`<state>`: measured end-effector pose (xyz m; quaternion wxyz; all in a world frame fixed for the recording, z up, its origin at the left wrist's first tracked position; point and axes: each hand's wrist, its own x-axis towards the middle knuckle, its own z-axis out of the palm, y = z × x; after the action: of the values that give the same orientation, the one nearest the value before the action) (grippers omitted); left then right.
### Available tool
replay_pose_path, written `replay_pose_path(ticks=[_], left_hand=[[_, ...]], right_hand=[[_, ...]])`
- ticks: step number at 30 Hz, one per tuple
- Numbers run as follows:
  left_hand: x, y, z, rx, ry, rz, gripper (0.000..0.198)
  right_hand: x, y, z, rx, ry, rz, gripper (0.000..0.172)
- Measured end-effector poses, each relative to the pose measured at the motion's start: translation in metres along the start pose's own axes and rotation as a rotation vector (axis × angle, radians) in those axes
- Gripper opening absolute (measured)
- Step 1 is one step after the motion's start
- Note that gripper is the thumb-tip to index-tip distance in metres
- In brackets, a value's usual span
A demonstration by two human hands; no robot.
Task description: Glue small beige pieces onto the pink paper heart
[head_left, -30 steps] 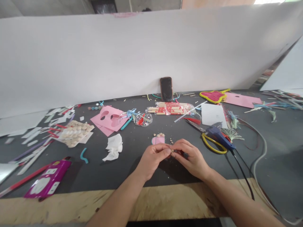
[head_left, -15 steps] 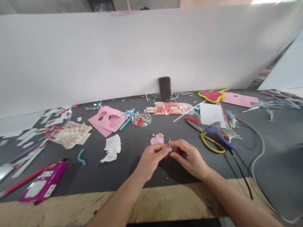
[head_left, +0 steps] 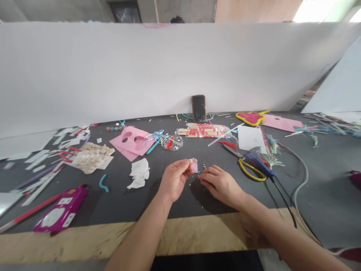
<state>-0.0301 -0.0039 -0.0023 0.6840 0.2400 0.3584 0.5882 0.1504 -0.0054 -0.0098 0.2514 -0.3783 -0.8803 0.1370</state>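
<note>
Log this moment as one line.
left hand: pinches beaded pink piece | right hand: fingertips low by loose beads, grip unclear | nearby: glue gun, tissue

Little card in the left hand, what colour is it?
The card is pink, with beige bits on top; head view.

Bare left grip (head_left: pixel 175 180), bare right grip (head_left: pixel 222 185), bare forearms (head_left: pixel 143 233) to elbows
</note>
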Motion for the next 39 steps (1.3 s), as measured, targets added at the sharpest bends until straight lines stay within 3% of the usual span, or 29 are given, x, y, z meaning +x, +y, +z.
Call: replay_pose_path(ticks=[3, 5, 9, 18, 24, 28, 34, 36, 39], left_hand=[[0.003, 0.003, -0.002, -0.045, 0.031, 0.043, 0.019], [0.005, 0.004, -0.004, -0.056, 0.054, 0.064, 0.019], [0.008, 0.003, -0.007, 0.002, 0.056, 0.103, 0.019], [0.009, -0.002, -0.009, 0.249, 0.075, 0.16, 0.026], [0.014, -0.006, -0.013, 0.312, 0.105, 0.199, 0.025], [0.015, -0.007, -0.015, 0.385, 0.125, 0.203, 0.027], [0.016, -0.008, -0.019, 0.575, 0.146, 0.291, 0.023], [0.017, -0.007, -0.021, 0.681, 0.139, 0.368, 0.017], [0.018, -0.007, -0.025, 1.038, 0.148, 0.558, 0.01]], right_hand=[[0.011, -0.015, 0.009, -0.222, -0.155, -0.053, 0.015], [0.018, -0.023, 0.014, -0.282, -0.182, -0.063, 0.011], [0.024, -0.026, 0.017, -0.341, -0.174, -0.059, 0.013], [0.012, 0.008, -0.01, -0.403, -0.079, 0.061, 0.017], [0.017, 0.005, 0.001, -0.35, -0.061, 0.069, 0.011], [0.023, 0.011, 0.002, -0.321, -0.006, 0.123, 0.013], [0.024, 0.039, -0.017, -0.183, 0.097, 0.166, 0.016], [0.024, 0.048, -0.018, -0.132, 0.181, 0.215, 0.02], [0.021, 0.057, -0.012, -0.063, 0.339, 0.313, 0.027]])
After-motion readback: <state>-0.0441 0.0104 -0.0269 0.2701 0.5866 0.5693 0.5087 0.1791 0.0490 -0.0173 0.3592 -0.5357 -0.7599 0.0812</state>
